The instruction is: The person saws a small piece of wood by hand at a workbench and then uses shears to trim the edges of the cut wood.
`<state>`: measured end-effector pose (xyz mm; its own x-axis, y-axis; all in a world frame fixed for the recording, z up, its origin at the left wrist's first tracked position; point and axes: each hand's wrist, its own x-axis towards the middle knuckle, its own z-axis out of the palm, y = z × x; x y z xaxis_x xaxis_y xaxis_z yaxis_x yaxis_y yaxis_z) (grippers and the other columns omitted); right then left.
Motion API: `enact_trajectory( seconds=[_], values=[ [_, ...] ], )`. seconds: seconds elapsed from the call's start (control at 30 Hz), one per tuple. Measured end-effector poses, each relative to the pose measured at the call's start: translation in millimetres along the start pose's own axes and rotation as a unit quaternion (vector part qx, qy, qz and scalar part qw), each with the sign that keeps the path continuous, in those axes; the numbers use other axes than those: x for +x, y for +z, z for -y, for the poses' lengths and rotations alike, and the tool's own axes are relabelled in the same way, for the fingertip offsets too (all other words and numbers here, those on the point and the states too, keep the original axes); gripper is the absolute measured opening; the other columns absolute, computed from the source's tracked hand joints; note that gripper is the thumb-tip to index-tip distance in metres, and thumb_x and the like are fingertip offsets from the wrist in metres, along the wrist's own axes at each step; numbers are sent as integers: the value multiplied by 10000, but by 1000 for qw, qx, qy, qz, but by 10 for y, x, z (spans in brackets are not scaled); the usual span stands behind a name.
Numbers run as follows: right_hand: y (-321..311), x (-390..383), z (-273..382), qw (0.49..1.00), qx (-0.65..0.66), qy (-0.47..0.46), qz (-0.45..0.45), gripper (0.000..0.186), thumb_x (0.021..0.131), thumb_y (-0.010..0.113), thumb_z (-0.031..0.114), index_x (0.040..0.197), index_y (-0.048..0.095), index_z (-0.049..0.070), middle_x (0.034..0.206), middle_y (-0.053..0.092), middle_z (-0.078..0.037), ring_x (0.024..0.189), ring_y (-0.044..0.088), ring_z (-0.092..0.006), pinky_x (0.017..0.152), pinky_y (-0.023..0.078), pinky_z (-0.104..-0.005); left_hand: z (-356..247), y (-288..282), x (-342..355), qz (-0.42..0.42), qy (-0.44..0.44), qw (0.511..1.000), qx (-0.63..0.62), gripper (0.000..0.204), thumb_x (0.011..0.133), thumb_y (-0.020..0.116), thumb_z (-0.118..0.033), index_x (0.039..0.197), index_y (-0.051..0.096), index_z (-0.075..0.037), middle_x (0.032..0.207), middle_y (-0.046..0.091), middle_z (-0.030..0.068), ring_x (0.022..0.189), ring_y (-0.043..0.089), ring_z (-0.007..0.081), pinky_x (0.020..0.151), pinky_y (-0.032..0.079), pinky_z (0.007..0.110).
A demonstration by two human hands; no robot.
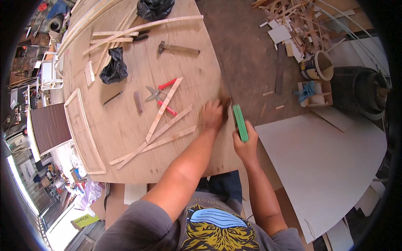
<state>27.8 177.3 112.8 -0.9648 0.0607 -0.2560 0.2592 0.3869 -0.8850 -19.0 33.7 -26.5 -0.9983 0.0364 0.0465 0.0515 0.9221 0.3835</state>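
At the right edge of the plywood worktop, my left hand has its fingers curled beside a blurred dark piece, too unclear to name. My right hand grips a green-handled tool, apparently a saw, whose far part is blurred. Left of my hands, red-handled shears lie partly under crossed wood strips. A hammer lies farther back.
Black plastic bags, long strips and a wooden frame share the worktop. At right are a scrap pile, bucket, box, dark barrel and white board.
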Motion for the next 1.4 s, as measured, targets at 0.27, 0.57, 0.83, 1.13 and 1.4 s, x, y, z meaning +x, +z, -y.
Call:
enact_trajectory(
  seconds=[0.27,0.57,0.83,1.13,1.4],
  values=[
    [0,95,-49,999,31,-21,-13,93,822,629,6,860,546,-11,677,544,-136,617,523,-173,604,457,-345,-8,-7,-49,-17,4,1000,6,119,774,661,-173,877,708,-136,977,623,27,964,589,290,761,475,432],
    [27,200,-20,1000,31,-2,-6,110,820,627,-3,844,519,-9,675,517,-146,628,495,-141,596,442,-325,10,90,-32,-81,32,996,5,100,682,698,-149,780,684,-138,935,595,12,904,564,272,743,435,420],
    [10,-3,-29,1000,1,-5,2,84,819,620,-5,869,552,-5,722,583,-178,677,645,-218,634,485,-341,117,219,-70,-84,45,992,78,100,729,687,-169,826,709,-159,943,593,-8,914,567,261,761,442,413],
    [16,117,14,1000,12,-8,-15,75,817,614,-2,856,551,-10,697,562,-178,644,622,-233,635,481,-349,-21,-54,53,25,6,998,50,137,806,624,-161,901,719,-135,1068,661,18,1006,597,276,790,480,435],
    [-12,-22,-3,999,-17,-26,-27,111,817,641,8,852,537,-6,718,593,-210,617,618,-261,610,480,-372,27,25,25,2,13,999,29,122,789,623,-152,867,710,-115,1067,660,17,989,600,284,796,485,437]
  ],
)
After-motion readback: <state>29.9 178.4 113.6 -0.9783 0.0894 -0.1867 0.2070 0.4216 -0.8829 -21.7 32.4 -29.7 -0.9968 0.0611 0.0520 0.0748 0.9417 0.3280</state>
